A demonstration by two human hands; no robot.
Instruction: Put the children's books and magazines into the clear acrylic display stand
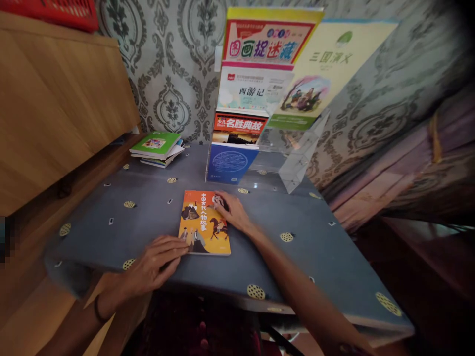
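An orange book [210,237] with illustrated figures and white Chinese lettering lies closed and flat on the table, cover up. My left hand [159,259] rests at its lower left corner, fingers stretched out and fingertips touching the edge, the thumb apart from them. At the upper right corner is my right hand [233,210]; its fingers lie along the top and side of the cover, slightly bent and spread. Neither hand is wrapped round the book.
Behind the book stands a clear acrylic rack [302,160] with tiered books, among them a blue book [232,163] and a cream book [334,64]. A book stack [158,146] sits at the back left. A wooden cabinet [67,99] borders the patterned grey tablecloth [148,190]; a curtain [397,173] hangs right.
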